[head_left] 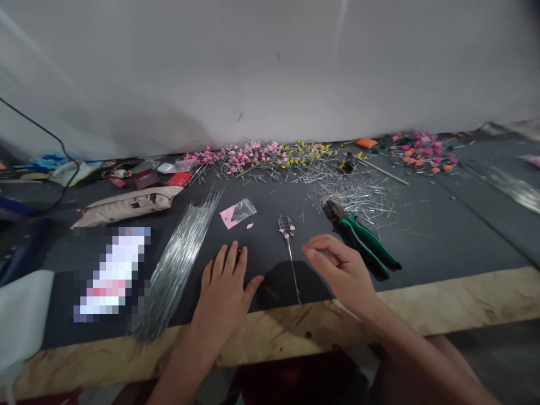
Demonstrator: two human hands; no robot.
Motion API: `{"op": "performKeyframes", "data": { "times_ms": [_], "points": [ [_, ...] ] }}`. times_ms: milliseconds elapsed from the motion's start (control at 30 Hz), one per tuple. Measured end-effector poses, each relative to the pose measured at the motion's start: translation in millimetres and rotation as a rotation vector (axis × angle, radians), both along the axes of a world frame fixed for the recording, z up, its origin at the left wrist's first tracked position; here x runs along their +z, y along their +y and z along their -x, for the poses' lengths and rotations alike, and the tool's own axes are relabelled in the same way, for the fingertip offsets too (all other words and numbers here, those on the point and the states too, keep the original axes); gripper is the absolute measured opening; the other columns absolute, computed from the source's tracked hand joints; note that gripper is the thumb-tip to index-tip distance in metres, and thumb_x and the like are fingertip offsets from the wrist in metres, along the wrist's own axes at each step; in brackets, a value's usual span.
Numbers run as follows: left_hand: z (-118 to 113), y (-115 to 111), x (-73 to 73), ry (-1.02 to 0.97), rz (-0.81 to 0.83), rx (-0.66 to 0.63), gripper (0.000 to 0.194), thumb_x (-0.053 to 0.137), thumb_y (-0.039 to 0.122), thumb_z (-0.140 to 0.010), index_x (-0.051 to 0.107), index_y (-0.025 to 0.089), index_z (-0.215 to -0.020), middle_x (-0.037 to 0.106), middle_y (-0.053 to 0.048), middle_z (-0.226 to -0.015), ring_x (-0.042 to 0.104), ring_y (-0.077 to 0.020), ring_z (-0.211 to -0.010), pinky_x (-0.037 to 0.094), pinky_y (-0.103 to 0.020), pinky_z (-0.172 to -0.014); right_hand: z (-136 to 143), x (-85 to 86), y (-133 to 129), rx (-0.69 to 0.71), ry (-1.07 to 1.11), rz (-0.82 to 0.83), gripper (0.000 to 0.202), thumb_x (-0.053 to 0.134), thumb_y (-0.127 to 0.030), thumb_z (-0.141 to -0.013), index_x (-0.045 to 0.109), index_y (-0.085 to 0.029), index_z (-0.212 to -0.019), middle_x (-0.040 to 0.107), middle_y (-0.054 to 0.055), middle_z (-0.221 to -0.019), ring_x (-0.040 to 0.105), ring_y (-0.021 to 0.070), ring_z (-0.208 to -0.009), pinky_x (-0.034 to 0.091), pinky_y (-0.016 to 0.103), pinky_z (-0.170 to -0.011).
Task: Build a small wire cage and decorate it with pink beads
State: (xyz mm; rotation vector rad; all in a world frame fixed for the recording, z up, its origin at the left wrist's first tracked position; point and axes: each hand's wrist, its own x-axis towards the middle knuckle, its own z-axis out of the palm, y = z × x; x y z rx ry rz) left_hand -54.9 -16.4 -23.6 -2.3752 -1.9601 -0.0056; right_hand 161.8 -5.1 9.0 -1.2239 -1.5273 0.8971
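My left hand (225,287) lies palm down on the dark work surface with its fingers spread, holding nothing. Just beyond its fingertips are a small plastic bag with pink inside (238,213) and a loose pink piece (250,226). Between my hands rests a wire stem with a small cage-like head (286,226) and pink bits on it. To its right, my right hand (340,270) is closed in a pinch, thumb and index tips together; anything between them is too small to make out. Green-handled pliers (369,242) lie beside that hand.
A bundle of straight wires (179,261) lies left of my left hand. Pink-tipped wire pieces (253,154), yellow-tipped ones (307,152) and loose wires (363,197) line the back. A beige pouch (126,205) and a blurred-out phone-like object (113,275) are at left.
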Motion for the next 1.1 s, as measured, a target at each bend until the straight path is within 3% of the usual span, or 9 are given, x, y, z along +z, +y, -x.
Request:
{"op": "performKeyframes", "data": {
  "times_ms": [233, 600, 933, 1100],
  "points": [
    [8, -16, -10.0, 0.011, -0.017, -0.011, 0.055, 0.028, 0.049, -0.089, 0.039, 0.019, -0.134, 0.036, -0.009, -0.142, 0.028, -0.0297, -0.130, 0.027, -0.048, -0.102, 2, -0.5, 0, 0.013, -0.014, 0.042, 0.012, 0.053, -0.025, -0.082, 0.061, -0.020, -0.075, 0.061, 0.002, -0.082, 0.055, 0.0124, -0.072, 0.043, 0.025, -0.065],
    [-2, 4, -6.9, 0.011, -0.054, -0.009, 0.050, 0.027, 0.041, -0.091, 0.041, 0.018, -0.133, 0.037, -0.009, -0.141, 0.028, -0.0290, -0.131, 0.028, -0.048, -0.102, 2, 1.2, 1, 0.006, -0.027, 0.072, 0.013, 0.052, -0.027, -0.082, 0.061, -0.020, -0.075, 0.061, 0.002, -0.082, 0.054, 0.0121, -0.068, 0.040, 0.024, -0.057],
    [2, -7, -9.4, -0.026, -0.033, 0.010, 0.049, 0.027, 0.040, -0.091, 0.040, 0.020, -0.134, 0.037, -0.009, -0.141, 0.027, -0.0296, -0.131, 0.027, -0.048, -0.103, 7, 0.9, 0, 0.024, -0.043, 0.117, 0.014, 0.052, -0.028, -0.082, 0.061, -0.020, -0.075, 0.061, 0.002, -0.080, 0.053, 0.0120, -0.068, 0.040, 0.023, -0.056],
    [0, -6, -11.3, -0.047, -0.045, -0.026, 0.049, 0.025, 0.037, -0.091, 0.039, 0.018, -0.134, 0.037, -0.003, -0.142, 0.023, -0.0274, -0.133, 0.021, -0.047, -0.107, 7, -2.0, 0, 0.011, -0.052, 0.118, 0.014, 0.052, -0.028, -0.082, 0.061, -0.020, -0.076, 0.061, 0.002, -0.080, 0.053, 0.0122, -0.068, 0.041, 0.024, -0.059]
  ]
}}
